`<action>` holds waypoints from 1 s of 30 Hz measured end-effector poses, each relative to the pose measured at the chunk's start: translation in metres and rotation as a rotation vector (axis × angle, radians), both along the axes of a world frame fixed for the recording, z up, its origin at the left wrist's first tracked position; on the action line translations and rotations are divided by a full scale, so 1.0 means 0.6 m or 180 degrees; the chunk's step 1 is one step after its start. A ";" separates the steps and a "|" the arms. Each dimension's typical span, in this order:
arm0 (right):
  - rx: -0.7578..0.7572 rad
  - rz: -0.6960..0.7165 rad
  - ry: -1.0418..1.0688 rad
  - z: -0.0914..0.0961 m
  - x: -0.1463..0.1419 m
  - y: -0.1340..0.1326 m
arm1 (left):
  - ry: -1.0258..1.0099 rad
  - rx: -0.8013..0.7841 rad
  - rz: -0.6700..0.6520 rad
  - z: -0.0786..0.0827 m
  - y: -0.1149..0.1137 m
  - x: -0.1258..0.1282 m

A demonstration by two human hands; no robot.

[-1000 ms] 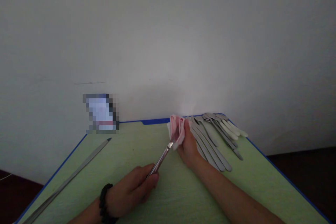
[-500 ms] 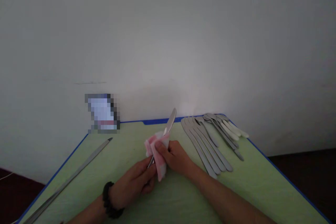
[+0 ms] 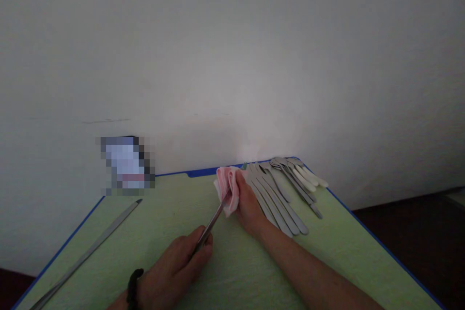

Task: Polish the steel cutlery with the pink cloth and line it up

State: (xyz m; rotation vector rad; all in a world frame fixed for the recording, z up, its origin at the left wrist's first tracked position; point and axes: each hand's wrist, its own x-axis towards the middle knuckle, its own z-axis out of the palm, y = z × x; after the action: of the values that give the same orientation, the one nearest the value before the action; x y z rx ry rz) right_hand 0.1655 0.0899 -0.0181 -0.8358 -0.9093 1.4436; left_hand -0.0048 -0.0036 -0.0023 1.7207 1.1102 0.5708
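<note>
"Which thing is between your hands?"
"A table knife (image 3: 212, 221), tilted, above the middle of the table (image 3: 174, 218); its far part goes into a folded pink-and-white cloth (image 3: 234, 198)."
"And how are the hands?"
"My left hand (image 3: 176, 259) is closed around the handle, with a black bracelet (image 3: 133, 288) at the wrist. My right hand (image 3: 250, 206) is closed on the cloth, around the knife; the fingers behind it I cannot see."
"What lies on the surface?"
"It is pale green, with a blue edge (image 3: 71, 235). Just beside my right hand lies a row of steel cutlery (image 3: 286, 214); farther right there are pieces with white handles (image 3: 304, 179). Along the left side lies thin metal cutlery (image 3: 98, 243), one piece or two, I cannot tell. At the far left corner a lit screen (image 3: 125, 160) is pixelated."
"And the room?"
"The table meets a plain greyish wall (image 3: 232, 58) with a thin dark scratch (image 3: 105, 121). The floor (image 3: 410, 225) is dark."
</note>
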 end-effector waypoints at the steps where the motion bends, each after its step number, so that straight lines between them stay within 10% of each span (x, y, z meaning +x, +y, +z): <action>1: 0.0025 0.0045 -0.0327 0.002 0.000 -0.005 | -0.0064 -0.0046 0.0051 -0.003 0.001 0.001; 7: 0.0553 0.0498 -0.1397 0.013 -0.009 -0.025 | -0.0517 -0.0374 0.0454 -0.013 0.013 0.001; 14: -0.0172 0.1030 0.0067 0.012 0.007 -0.011 | -0.1781 -0.1553 -0.0068 -0.012 0.050 -0.025; 22: -0.0525 0.1264 0.0459 0.002 0.009 -0.017 | -0.1857 -0.1386 -0.0583 -0.018 0.050 -0.039; 30: -0.0439 0.1282 0.0578 0.008 0.003 -0.018 | -0.1684 -0.1297 -0.0247 -0.015 0.054 -0.031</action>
State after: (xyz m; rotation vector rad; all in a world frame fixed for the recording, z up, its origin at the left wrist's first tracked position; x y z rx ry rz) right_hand 0.1675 0.0793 -0.0132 -0.6288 -0.8782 1.9170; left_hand -0.0236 0.0286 -0.0114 1.1611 0.7152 0.6510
